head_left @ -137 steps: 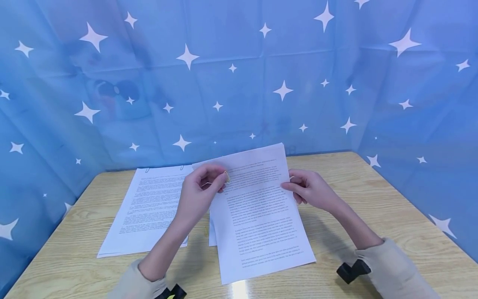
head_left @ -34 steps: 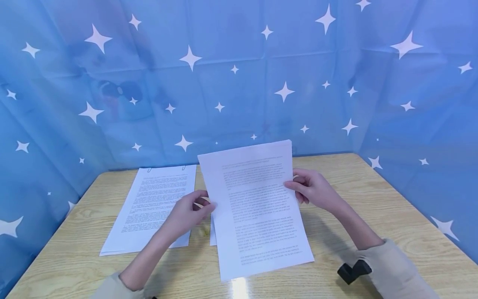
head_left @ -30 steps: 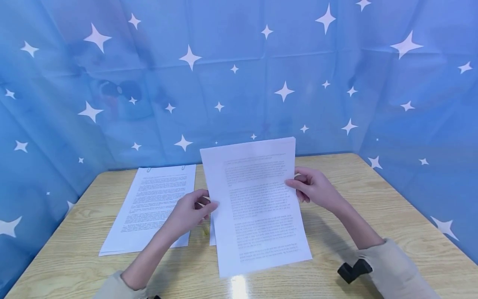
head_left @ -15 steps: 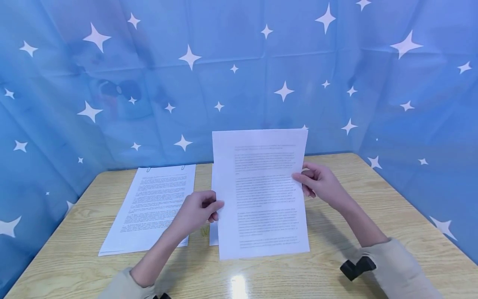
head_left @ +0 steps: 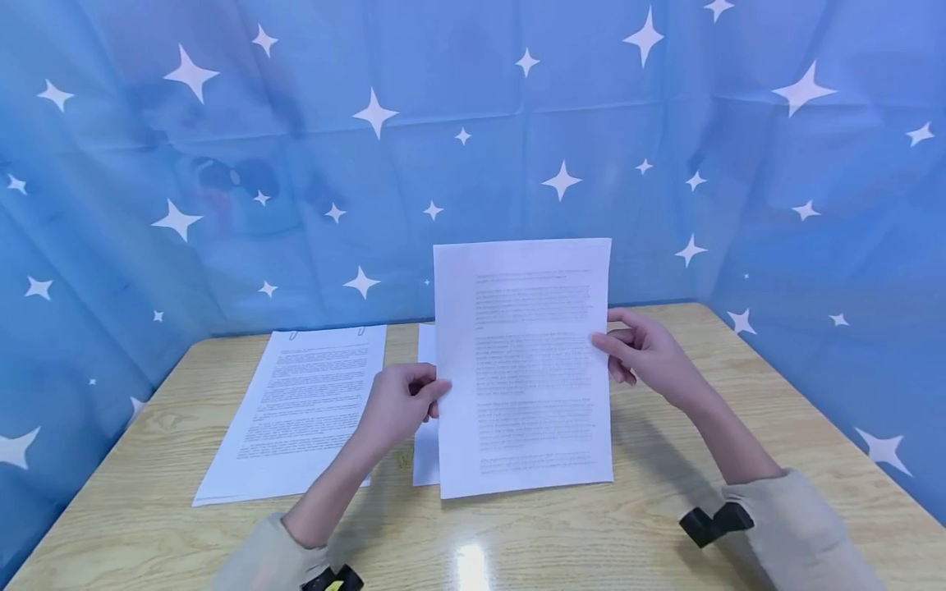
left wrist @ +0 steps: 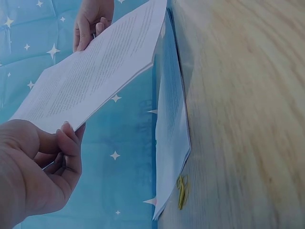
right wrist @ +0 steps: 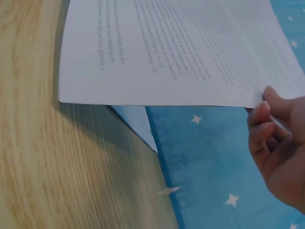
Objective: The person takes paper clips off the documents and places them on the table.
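Note:
A thin stack of printed sheets is held up nearly upright, its text facing me. My left hand pinches its left edge, thumb in front and fingers behind. On the opposite edge, a little higher, my right hand pinches it with thumb and fingers. The left wrist view shows several layers along the edge of the sheets. Behind the raised stack lie more sheets on the table, mostly hidden by it. Yellow paper clips lie beside those sheets.
On the left of the wooden table lies another printed stack, with two paper clips along its top edge. A blue curtain with white stars hangs behind the table and along both sides.
Earlier the left hand held a yellow paper clip near the stack's upper left. It then moved down to grip the left edge. Since then both hands have raised and straightened the stack.

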Demonstrator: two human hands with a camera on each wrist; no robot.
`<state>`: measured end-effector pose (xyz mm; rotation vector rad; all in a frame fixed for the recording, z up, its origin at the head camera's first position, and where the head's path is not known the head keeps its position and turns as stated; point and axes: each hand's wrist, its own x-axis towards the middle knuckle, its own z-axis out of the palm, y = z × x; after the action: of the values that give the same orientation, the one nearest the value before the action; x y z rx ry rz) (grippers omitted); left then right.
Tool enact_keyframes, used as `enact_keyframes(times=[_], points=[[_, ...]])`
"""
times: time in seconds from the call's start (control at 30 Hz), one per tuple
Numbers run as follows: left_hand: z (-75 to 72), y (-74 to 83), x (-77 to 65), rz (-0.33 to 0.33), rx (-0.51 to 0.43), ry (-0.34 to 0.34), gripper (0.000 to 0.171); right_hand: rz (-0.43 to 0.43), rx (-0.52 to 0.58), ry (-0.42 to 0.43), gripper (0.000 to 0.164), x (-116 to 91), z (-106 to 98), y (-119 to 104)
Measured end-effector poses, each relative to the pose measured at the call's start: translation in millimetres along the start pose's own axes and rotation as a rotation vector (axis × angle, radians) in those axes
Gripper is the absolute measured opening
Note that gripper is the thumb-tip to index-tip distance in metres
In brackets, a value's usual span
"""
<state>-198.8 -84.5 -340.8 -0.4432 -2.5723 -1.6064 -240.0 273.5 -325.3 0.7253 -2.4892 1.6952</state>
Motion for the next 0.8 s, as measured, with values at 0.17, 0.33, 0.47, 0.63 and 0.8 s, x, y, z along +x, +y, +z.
enact_keyframes(times=[0.17, 0.33, 0.47, 0.63, 0.8], points=[[6.1, 1.2, 5.8, -0.017, -0.038, 0.036, 0.025, 0.004, -0.013, 0.003, 0.031, -1.6, -4.8, 1.9], [14.6, 2.2, 12.4, -0.018, -0.048, 0.053, 0.019, -0.001, -0.017, -0.014, 0.029, -6.8, -8.7, 3.7], [22.0, 4.3, 17.2, -0.034, -0.058, 0.058, 0.015, 0.007, -0.03, -0.02, 0.03, -11.7, -13.0, 6.9], [29.2, 9.8, 22.7, -0.021, -0.069, 0.068, 0.016, 0.037, -0.04, -0.013, 0.031, -17.4, -19.7, 11.9], [36.8, 15.5, 28.4, -0.014, -0.094, 0.075, 0.015, 0.051, -0.094, 0.013, 0.027, -23.7, -26.4, 16.0]])
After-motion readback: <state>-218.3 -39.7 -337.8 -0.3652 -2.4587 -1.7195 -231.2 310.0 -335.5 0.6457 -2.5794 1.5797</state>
